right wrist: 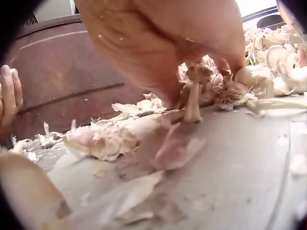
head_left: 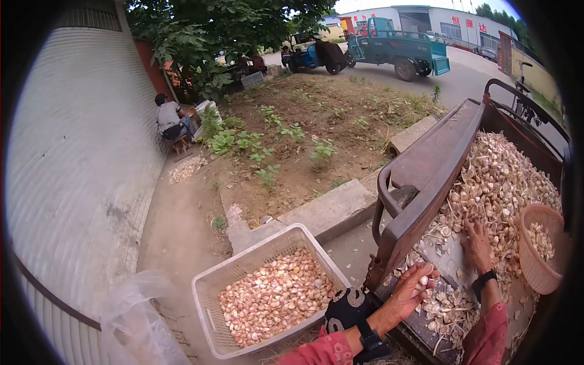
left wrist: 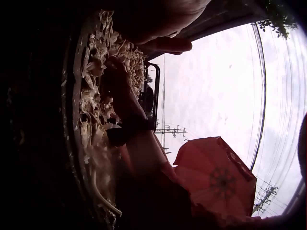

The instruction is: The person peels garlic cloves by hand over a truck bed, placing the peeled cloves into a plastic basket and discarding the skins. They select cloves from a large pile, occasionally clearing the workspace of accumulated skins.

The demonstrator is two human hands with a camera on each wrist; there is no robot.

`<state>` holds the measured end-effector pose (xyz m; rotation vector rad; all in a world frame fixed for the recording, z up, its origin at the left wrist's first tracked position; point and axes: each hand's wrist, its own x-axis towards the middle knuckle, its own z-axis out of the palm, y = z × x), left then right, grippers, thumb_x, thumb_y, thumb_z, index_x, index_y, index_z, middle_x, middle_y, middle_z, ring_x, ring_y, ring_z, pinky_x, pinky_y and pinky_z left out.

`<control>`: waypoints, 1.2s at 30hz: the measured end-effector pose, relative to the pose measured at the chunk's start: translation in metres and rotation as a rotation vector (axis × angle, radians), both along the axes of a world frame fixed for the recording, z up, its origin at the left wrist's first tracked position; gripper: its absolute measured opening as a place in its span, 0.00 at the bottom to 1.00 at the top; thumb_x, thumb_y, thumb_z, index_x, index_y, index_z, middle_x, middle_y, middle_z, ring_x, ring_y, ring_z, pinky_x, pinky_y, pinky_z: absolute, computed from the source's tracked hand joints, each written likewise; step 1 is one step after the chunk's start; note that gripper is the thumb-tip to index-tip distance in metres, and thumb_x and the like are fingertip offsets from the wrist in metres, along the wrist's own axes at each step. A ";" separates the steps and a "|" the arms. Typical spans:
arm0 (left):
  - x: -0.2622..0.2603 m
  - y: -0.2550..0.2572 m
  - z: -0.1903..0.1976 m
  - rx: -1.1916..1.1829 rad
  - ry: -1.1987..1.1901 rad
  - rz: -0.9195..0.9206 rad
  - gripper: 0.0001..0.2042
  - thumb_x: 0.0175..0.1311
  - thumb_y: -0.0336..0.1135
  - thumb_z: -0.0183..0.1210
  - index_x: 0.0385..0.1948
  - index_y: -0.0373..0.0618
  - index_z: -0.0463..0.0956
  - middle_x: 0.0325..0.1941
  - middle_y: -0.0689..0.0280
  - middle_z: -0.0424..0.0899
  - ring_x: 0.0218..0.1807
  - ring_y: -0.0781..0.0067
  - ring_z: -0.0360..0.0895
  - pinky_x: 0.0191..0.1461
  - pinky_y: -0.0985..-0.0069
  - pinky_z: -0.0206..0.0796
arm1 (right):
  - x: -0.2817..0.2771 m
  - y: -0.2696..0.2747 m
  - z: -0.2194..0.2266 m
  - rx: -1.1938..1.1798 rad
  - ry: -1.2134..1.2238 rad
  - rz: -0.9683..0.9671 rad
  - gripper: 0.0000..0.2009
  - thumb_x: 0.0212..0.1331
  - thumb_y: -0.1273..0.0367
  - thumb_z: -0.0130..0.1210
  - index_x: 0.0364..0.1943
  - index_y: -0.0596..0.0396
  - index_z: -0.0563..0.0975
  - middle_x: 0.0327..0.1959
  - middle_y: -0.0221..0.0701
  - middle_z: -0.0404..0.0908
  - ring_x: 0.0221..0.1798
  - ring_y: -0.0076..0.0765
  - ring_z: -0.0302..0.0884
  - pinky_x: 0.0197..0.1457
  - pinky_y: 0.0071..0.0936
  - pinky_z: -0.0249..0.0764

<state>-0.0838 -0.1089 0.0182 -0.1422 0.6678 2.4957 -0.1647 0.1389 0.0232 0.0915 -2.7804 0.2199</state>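
The left hand (head_left: 403,296) curled round cloves (head_left: 423,281); the right hand (head_left: 477,247) touched the garlic (head_left: 486,176) heaped in the cart (head_left: 435,149), its grip impossible to tell. Picking out cloves seemed underway; the next move probably called for a light pinch.

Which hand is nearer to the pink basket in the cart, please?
Right: the right hand is at the garlic pile, just left of the pink basket in the head view. The left hand is farther left, holding garlic.
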 end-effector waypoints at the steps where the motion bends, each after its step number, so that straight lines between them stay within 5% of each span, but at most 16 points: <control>1: -0.001 0.000 0.001 -0.017 -0.014 -0.002 0.08 0.67 0.42 0.62 0.40 0.52 0.77 0.38 0.70 0.82 0.32 0.87 0.76 0.22 0.92 0.62 | 0.004 -0.004 -0.004 0.000 0.005 0.003 0.24 0.58 0.73 0.56 0.60 0.50 0.70 0.62 0.44 0.68 0.61 0.58 0.66 0.64 0.44 0.66; 3: 0.001 -0.001 0.004 -0.037 -0.030 -0.012 0.09 0.66 0.43 0.62 0.39 0.52 0.77 0.38 0.70 0.83 0.33 0.87 0.77 0.24 0.92 0.63 | 0.018 -0.017 -0.008 -0.169 -0.052 0.160 0.22 0.57 0.75 0.56 0.58 0.51 0.73 0.63 0.45 0.67 0.64 0.58 0.64 0.66 0.46 0.65; 6: 0.005 -0.005 0.006 -0.072 -0.082 -0.003 0.10 0.66 0.46 0.63 0.40 0.52 0.78 0.41 0.68 0.85 0.38 0.82 0.81 0.30 0.89 0.70 | 0.041 -0.026 -0.005 -0.121 -0.098 0.274 0.17 0.57 0.75 0.55 0.53 0.52 0.77 0.59 0.43 0.73 0.63 0.55 0.68 0.69 0.45 0.63; 9: 0.013 -0.010 0.008 -0.058 -0.110 0.054 0.08 0.65 0.39 0.63 0.41 0.51 0.78 0.42 0.65 0.84 0.41 0.76 0.83 0.31 0.86 0.74 | 0.080 -0.018 0.019 -0.282 -0.237 0.484 0.19 0.57 0.77 0.54 0.54 0.53 0.77 0.54 0.43 0.78 0.59 0.54 0.74 0.68 0.47 0.64; 13: 0.012 -0.015 0.012 0.063 -0.202 0.068 0.08 0.64 0.30 0.60 0.42 0.43 0.77 0.43 0.62 0.84 0.42 0.71 0.84 0.23 0.88 0.74 | 0.112 -0.003 0.037 -0.801 -0.369 0.325 0.20 0.58 0.76 0.57 0.57 0.52 0.77 0.60 0.43 0.76 0.64 0.50 0.72 0.65 0.38 0.69; 17: 0.012 -0.020 0.013 0.037 -0.133 0.032 0.07 0.63 0.28 0.59 0.42 0.46 0.77 0.45 0.64 0.83 0.42 0.74 0.83 0.25 0.88 0.70 | 0.111 0.020 0.036 -0.592 -0.140 0.195 0.17 0.59 0.75 0.57 0.54 0.52 0.79 0.59 0.44 0.77 0.63 0.48 0.74 0.62 0.37 0.71; 21: 0.009 -0.016 0.011 -0.021 -0.007 0.076 0.08 0.62 0.26 0.60 0.42 0.43 0.77 0.42 0.62 0.83 0.32 0.78 0.82 0.18 0.89 0.63 | 0.106 -0.011 0.039 -0.507 -0.194 0.214 0.07 0.58 0.71 0.58 0.39 0.57 0.81 0.34 0.39 0.80 0.39 0.45 0.79 0.44 0.41 0.74; 24: 0.007 -0.014 0.013 -0.082 -0.023 0.058 0.09 0.63 0.25 0.59 0.44 0.43 0.75 0.42 0.62 0.82 0.29 0.80 0.78 0.16 0.90 0.60 | 0.098 -0.037 0.026 -0.427 -0.215 0.212 0.08 0.57 0.69 0.60 0.36 0.59 0.79 0.34 0.40 0.80 0.39 0.47 0.79 0.43 0.41 0.74; 26: 0.007 -0.013 0.014 -0.096 -0.013 0.046 0.08 0.64 0.26 0.59 0.44 0.42 0.75 0.41 0.62 0.81 0.28 0.82 0.76 0.16 0.90 0.59 | 0.093 -0.045 0.020 -0.167 -0.222 0.298 0.09 0.60 0.68 0.59 0.37 0.59 0.76 0.33 0.40 0.77 0.39 0.48 0.78 0.41 0.41 0.73; 34: 0.009 -0.013 0.017 -0.101 -0.014 0.013 0.08 0.65 0.27 0.60 0.43 0.42 0.76 0.41 0.63 0.82 0.27 0.84 0.76 0.16 0.91 0.58 | 0.102 -0.038 0.019 -0.230 -0.169 0.324 0.08 0.61 0.70 0.58 0.38 0.59 0.74 0.33 0.42 0.75 0.37 0.50 0.76 0.40 0.41 0.72; 36: 0.010 -0.011 0.016 -0.110 -0.012 0.009 0.07 0.65 0.27 0.60 0.43 0.42 0.77 0.41 0.62 0.82 0.27 0.84 0.76 0.16 0.92 0.58 | 0.107 -0.037 0.028 -0.526 -0.338 0.191 0.07 0.65 0.69 0.56 0.40 0.59 0.74 0.34 0.36 0.77 0.34 0.37 0.78 0.38 0.34 0.75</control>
